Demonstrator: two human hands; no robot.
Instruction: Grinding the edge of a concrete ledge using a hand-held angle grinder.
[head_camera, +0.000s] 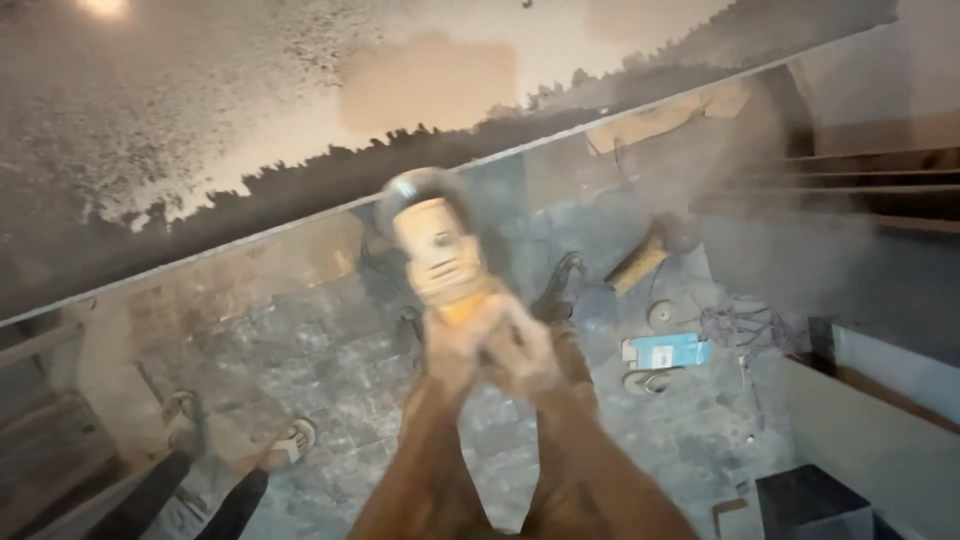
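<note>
The yellow angle grinder (435, 250) felt heavy and rigid, so I clamped my left hand (455, 345) and right hand (520, 350) together around its rear body, disc at the ceiling's (250, 110) plaster edge.

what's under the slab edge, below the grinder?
Under the slab edge: grey paved floor, a second grinder, a blue box, another person's sandalled feet. Both hands and the grinder cover the floor behind them.

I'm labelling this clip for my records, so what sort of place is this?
Probably a dusty building or renovation site. Both hands, left hand and right hand, grip a yellow angle grinder against a rough plastered wall; a second grinder and a blue box lie on the floor.
</note>
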